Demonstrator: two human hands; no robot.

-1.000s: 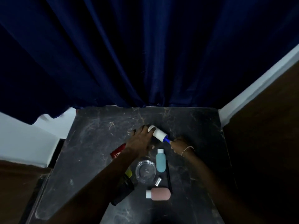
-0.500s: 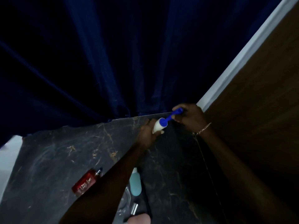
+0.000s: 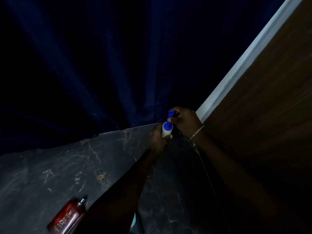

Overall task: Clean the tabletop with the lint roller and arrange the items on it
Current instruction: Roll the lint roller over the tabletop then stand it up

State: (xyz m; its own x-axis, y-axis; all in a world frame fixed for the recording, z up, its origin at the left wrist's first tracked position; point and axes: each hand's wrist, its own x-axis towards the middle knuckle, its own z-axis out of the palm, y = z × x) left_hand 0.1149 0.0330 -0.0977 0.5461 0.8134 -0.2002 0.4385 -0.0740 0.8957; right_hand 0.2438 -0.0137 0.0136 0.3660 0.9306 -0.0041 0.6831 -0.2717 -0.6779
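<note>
"Where's the roller [image 3: 166, 132]?"

"Up at the far edge of the table [image 3: 67, 166], toward its right corner, just in front of the curtain [image 3: 101, 65]. Both hands are on it."

"How are they holding it?"

"The left hand [image 3: 157, 138] has its fingers curled round the white roll, with the arm stretched long across the dark marble. The right hand [image 3: 184, 122] is closed tight on the blue handle [image 3: 170, 113], which sticks up above the roll. Its wrist is bent, with a chain bracelet [image 3: 196, 132] on it."

"Is the roll touching the top?"

"I can't tell. The left hand hides the underside."

"Anything else on there?"

"A red bottle [image 3: 67, 217] lies on its side by the near left edge, well apart from the hands, with its cap pointing toward the far side. A pale blue sliver shows just beside the left forearm, but there's too little of it to name."
</note>
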